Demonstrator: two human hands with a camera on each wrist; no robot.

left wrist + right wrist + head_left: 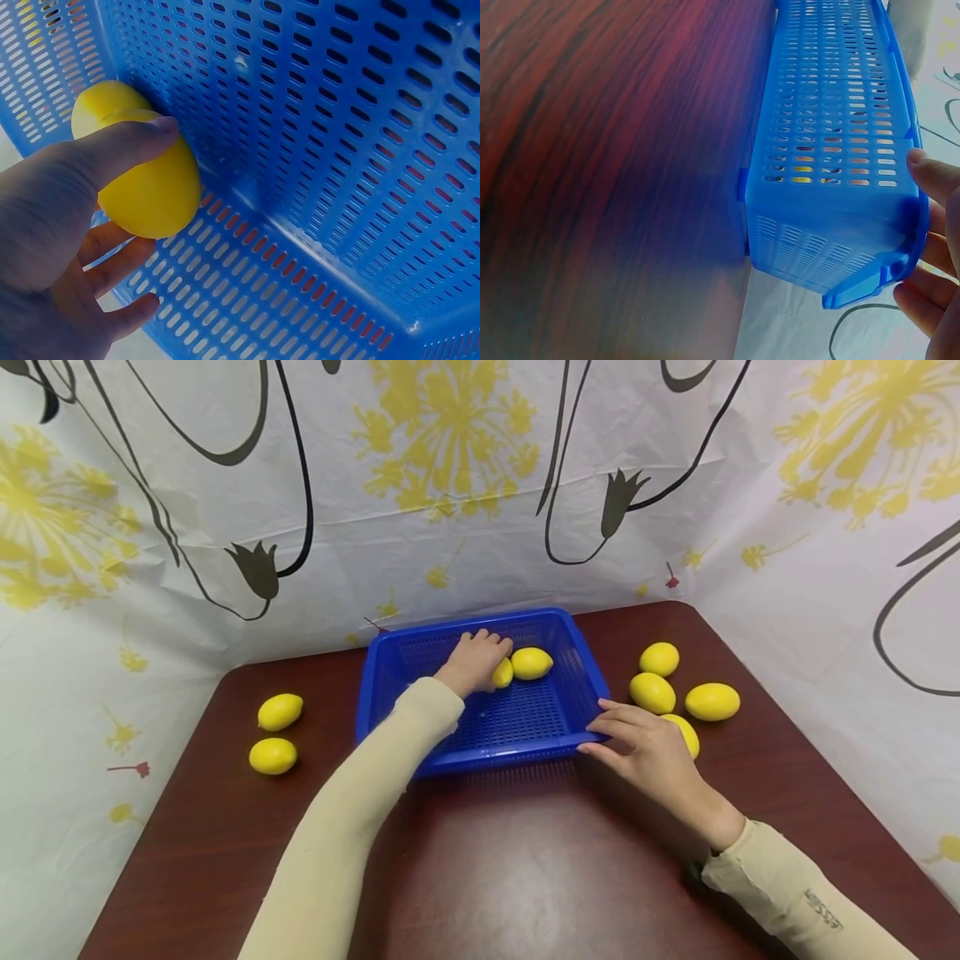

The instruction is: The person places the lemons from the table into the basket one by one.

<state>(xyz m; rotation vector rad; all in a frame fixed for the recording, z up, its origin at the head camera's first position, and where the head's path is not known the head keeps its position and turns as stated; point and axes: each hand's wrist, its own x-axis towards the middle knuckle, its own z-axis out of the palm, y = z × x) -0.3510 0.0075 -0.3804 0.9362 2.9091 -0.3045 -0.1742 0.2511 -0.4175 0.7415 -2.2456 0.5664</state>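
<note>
Inside a blue plastic basket (495,752) with slotted walls, my left hand (474,662) holds a lemon (154,180), thumb across its top and fingers beneath. Another lemon (531,663) lies right beside it near the back wall; in the left wrist view this second lemon (105,101) is partly hidden behind the held one. At the basket's front right corner, my right hand (645,752) grips the rim. Its thumb is on the front edge and its fingers reach round to the right side, as the right wrist view also shows.
Several lemons (652,693) lie on the dark red table (510,877) to the right of the basket, one partly behind my right hand. Two more lemons (273,756) lie to its left. A flower-printed sheet (322,552) hangs behind and beside the table.
</note>
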